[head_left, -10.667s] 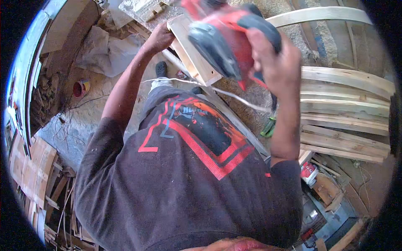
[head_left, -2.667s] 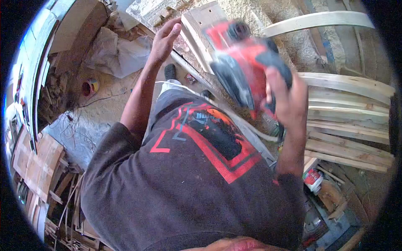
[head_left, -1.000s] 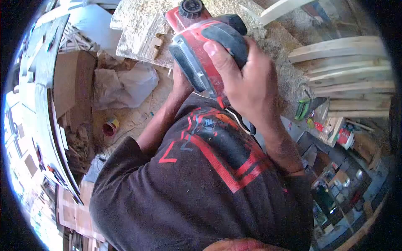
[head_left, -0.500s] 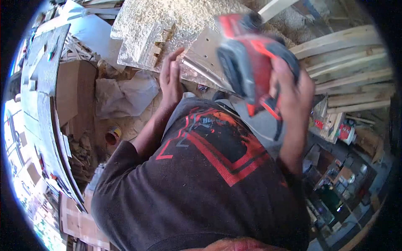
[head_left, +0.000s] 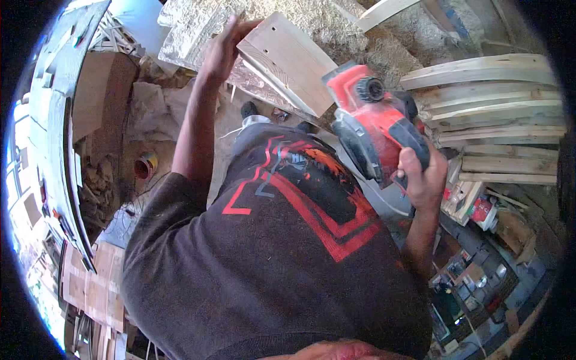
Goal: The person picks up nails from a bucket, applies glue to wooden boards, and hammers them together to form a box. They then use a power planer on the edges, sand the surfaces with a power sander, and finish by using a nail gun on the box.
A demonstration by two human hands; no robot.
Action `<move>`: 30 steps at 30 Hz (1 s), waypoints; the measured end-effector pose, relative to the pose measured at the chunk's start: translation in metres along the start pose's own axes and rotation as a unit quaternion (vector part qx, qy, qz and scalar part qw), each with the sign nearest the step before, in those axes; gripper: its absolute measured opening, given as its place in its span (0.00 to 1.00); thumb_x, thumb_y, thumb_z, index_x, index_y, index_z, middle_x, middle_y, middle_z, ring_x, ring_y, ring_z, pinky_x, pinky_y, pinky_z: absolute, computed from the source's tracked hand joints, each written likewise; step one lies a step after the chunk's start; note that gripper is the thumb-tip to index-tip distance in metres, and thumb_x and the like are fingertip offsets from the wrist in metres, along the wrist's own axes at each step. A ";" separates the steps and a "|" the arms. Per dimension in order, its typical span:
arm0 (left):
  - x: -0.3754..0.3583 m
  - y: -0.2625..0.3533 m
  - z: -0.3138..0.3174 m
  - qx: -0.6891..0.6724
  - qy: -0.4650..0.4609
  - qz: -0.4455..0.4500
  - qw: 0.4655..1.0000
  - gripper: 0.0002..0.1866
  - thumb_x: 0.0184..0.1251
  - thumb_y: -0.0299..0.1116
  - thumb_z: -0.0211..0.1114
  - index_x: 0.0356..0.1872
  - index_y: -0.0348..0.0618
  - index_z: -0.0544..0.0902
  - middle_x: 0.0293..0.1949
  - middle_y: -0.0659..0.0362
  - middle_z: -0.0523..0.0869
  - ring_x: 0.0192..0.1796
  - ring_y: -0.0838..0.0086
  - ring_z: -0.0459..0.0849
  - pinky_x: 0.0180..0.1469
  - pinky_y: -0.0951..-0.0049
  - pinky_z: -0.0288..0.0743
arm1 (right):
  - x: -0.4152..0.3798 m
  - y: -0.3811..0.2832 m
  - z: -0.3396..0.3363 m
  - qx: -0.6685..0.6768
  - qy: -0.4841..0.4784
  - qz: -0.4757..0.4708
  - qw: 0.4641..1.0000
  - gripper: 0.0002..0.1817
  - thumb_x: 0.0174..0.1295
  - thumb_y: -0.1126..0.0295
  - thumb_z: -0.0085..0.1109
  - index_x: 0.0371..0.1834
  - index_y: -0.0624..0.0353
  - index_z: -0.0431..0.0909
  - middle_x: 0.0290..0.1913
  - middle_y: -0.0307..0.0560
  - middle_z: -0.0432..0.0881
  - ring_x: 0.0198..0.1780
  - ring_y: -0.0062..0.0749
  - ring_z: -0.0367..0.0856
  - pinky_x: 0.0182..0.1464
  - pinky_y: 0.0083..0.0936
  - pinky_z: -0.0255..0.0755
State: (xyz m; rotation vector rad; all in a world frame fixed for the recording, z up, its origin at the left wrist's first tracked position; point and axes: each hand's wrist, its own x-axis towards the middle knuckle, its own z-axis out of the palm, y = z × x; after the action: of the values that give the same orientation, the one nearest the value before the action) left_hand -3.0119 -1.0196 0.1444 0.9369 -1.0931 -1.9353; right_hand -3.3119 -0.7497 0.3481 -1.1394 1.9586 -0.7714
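Observation:
A red and black electric hand planer [head_left: 384, 123] hangs at the right, with my right hand [head_left: 423, 174] wrapped around its rear handle. The planer's front knob points up and away from me, and its front end is close to the near right end of a pale wooden block [head_left: 294, 57]. That block has a few small holes in its upper face and sits tilted on the shavings-covered bench. At the block's far left end, my left hand [head_left: 222, 51] grips it, the fingers partly hidden behind the wood.
Wood shavings [head_left: 210, 15] cover the bench. Several long planks [head_left: 492, 108] are stacked at the right. To the left are a white sack [head_left: 153, 114], a small tub [head_left: 146, 165] on the floor and a long board [head_left: 54, 138]. Tools and containers lie at the lower right.
My left hand has moved up and left, from open beside the block onto its end. The block now shows more of its upper face. The planer has moved down and right.

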 end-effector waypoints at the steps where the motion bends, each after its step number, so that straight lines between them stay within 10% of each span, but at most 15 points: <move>1: 0.008 -0.007 -0.003 0.051 0.003 0.021 0.998 0.31 0.82 0.55 0.51 0.71 0.39 0.76 0.66 0.47 0.81 0.68 0.62 0.79 0.72 0.60 0.69 | 0.005 0.002 -0.001 -0.015 -0.018 -0.006 1.000 0.28 0.67 0.45 0.65 0.45 0.65 0.83 0.25 0.40 0.82 0.24 0.23 0.81 0.29 0.27 0.75; 4: 0.058 -0.061 -0.058 0.390 -0.137 0.197 0.889 0.27 0.77 0.40 0.63 0.71 0.37 0.75 0.69 0.49 0.79 0.69 0.65 0.78 0.70 0.63 0.72 | 0.020 0.007 -0.002 -0.065 -0.048 -0.053 0.995 0.29 0.67 0.43 0.64 0.44 0.64 0.83 0.24 0.45 0.82 0.25 0.30 0.83 0.33 0.32 0.76; 8: 0.075 -0.086 -0.069 0.196 -0.169 0.111 0.960 0.28 0.73 0.35 0.66 0.70 0.36 0.74 0.70 0.48 0.78 0.70 0.60 0.78 0.71 0.61 0.71 | 0.035 -0.004 0.002 -0.095 -0.064 -0.061 0.992 0.28 0.66 0.44 0.65 0.44 0.64 0.83 0.25 0.49 0.83 0.28 0.36 0.83 0.36 0.35 0.76; 11: 0.053 -0.052 -0.063 0.536 -0.171 0.250 0.788 0.29 0.71 0.36 0.66 0.70 0.35 0.74 0.70 0.44 0.77 0.72 0.52 0.76 0.73 0.57 0.69 | 0.042 -0.014 0.008 -0.102 -0.060 -0.062 0.991 0.27 0.66 0.44 0.65 0.44 0.63 0.84 0.27 0.51 0.84 0.29 0.40 0.84 0.37 0.36 0.76; 26: 0.049 -0.046 -0.053 0.466 -0.148 0.234 0.840 0.21 0.73 0.37 0.57 0.62 0.39 0.81 0.61 0.43 0.84 0.64 0.50 0.82 0.66 0.57 0.74 | 0.145 -0.101 0.101 -0.066 -0.044 -0.157 0.984 0.31 0.63 0.40 0.66 0.45 0.62 0.86 0.35 0.62 0.88 0.40 0.54 0.90 0.43 0.41 0.80; 30: 0.057 -0.065 -0.059 0.419 -0.149 0.212 0.870 0.21 0.74 0.38 0.57 0.63 0.39 0.81 0.61 0.44 0.84 0.64 0.52 0.82 0.66 0.58 0.74 | 0.158 -0.123 0.119 -0.045 -0.069 -0.157 0.984 0.31 0.63 0.38 0.66 0.38 0.62 0.84 0.26 0.45 0.80 0.29 0.31 0.81 0.32 0.29 0.76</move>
State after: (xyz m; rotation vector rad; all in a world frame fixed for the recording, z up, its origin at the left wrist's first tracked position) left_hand -3.0045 -1.0648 0.0501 0.7157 -2.2069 -1.2319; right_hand -3.2114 -0.9597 0.3320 -1.5402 1.7355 -0.7477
